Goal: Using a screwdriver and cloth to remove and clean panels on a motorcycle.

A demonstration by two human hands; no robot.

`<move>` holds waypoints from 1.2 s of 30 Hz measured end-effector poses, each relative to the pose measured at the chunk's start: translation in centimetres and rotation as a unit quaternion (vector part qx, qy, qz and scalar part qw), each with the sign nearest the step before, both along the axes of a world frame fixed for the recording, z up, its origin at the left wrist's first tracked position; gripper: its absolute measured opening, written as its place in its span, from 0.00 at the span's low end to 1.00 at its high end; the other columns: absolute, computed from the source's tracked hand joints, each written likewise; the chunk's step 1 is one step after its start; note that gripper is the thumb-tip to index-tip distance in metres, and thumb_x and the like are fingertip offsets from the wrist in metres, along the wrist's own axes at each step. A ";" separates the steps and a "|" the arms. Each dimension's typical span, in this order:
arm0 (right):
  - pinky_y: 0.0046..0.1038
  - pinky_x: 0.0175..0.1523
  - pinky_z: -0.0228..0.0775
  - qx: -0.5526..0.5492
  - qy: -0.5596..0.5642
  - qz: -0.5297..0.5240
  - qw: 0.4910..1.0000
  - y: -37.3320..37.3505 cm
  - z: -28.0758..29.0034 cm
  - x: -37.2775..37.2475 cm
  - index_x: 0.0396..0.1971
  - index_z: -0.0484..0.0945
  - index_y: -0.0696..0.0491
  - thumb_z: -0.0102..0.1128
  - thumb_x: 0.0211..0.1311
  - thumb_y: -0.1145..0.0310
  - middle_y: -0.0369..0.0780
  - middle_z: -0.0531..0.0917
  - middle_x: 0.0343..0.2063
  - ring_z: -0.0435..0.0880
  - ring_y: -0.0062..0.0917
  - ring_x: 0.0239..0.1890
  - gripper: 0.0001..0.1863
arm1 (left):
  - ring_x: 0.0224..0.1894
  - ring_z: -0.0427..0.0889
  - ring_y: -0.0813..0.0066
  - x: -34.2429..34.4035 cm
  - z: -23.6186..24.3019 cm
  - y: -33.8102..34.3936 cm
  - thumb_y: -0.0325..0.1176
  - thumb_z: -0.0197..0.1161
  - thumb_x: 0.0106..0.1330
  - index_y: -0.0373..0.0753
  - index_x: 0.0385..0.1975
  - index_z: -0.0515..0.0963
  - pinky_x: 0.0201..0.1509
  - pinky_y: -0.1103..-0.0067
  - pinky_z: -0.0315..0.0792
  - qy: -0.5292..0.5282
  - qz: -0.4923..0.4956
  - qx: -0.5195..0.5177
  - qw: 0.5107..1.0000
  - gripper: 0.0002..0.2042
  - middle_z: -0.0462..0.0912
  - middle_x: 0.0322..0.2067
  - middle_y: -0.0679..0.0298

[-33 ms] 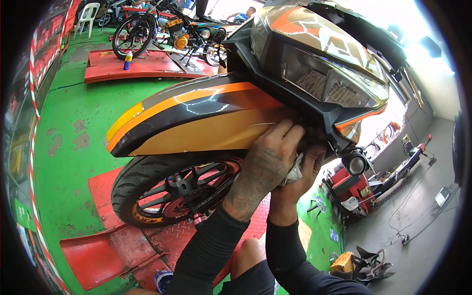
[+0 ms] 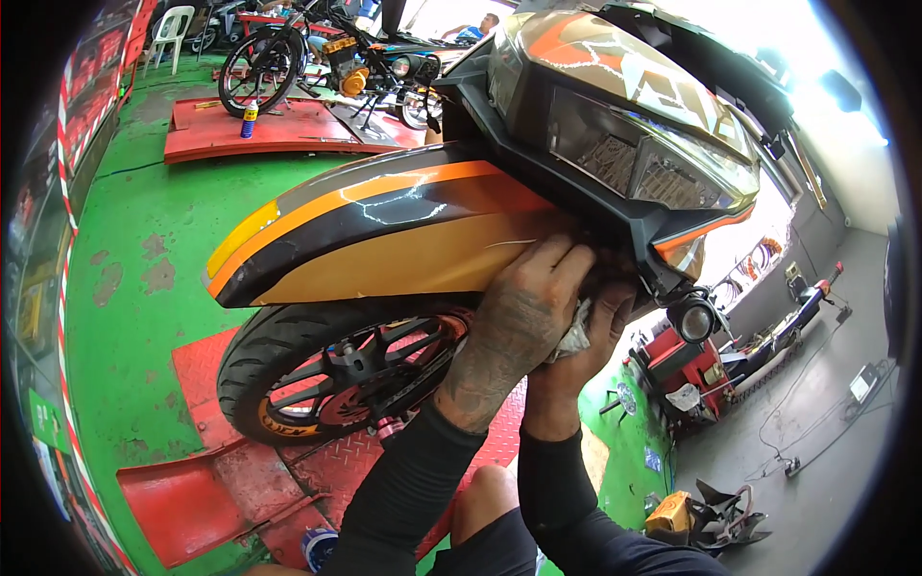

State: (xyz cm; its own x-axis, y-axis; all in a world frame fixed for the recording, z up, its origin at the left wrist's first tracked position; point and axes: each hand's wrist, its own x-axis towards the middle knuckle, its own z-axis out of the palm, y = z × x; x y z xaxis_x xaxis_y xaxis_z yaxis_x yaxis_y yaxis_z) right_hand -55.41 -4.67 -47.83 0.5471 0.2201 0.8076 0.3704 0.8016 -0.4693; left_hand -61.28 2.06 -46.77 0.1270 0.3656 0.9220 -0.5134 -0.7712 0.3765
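Note:
Both my hands are up at the front of a motorcycle, between its orange, black and gold front fender and the black-framed headlight. My left hand is closed, its fingers bent in behind the fender's rear end, with the tips hidden in shadow. Beside it my right hand is closed too, thumb up. A crumpled whitish rag shows in its palm, between the two hands. What the fingertips touch under the headlight cannot be seen. Below the fender is the front wheel.
A round auxiliary lamp hangs close to my right hand. The wheel is over a red metal lift platform on green floor. Behind, another motorcycle stands on a red platform with a spray can. Loose parts lie at lower right.

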 end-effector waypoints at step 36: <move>0.22 0.43 0.73 -0.053 0.014 -0.020 0.998 -6.1 -1.4 1.5 0.50 0.75 0.60 0.52 0.73 0.57 0.38 0.81 0.38 0.79 0.20 0.37 0.20 | 0.35 0.80 0.56 1.0 1.8 -1.4 0.23 0.64 0.58 0.32 0.36 0.79 0.40 0.69 0.75 -0.011 -0.011 -0.096 0.995 0.07 0.79 0.32 0.53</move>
